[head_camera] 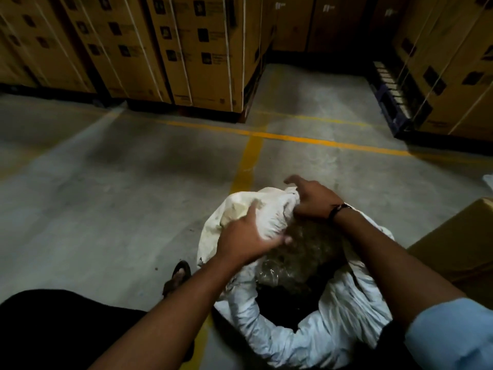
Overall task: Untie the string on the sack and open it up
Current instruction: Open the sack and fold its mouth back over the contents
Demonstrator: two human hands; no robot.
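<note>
A white woven sack (306, 332) stands on the concrete floor right below me, its mouth spread wide. Inside shows a dark crumpled mass of clear plastic wrap (298, 260). My left hand (245, 236) grips the far left part of the sack's rim, fingers curled over the cloth. My right hand (312, 198) pinches a bunched fold of the rim at the far side, with the index finger sticking out. No string is visible.
Stacked cardboard boxes (202, 52) on pallets line the back, more at the right (453, 76). A brown carton (458, 244) sits close at my right. Yellow floor lines (306, 140) cross ahead. My sandalled foot (178, 275) is left of the sack.
</note>
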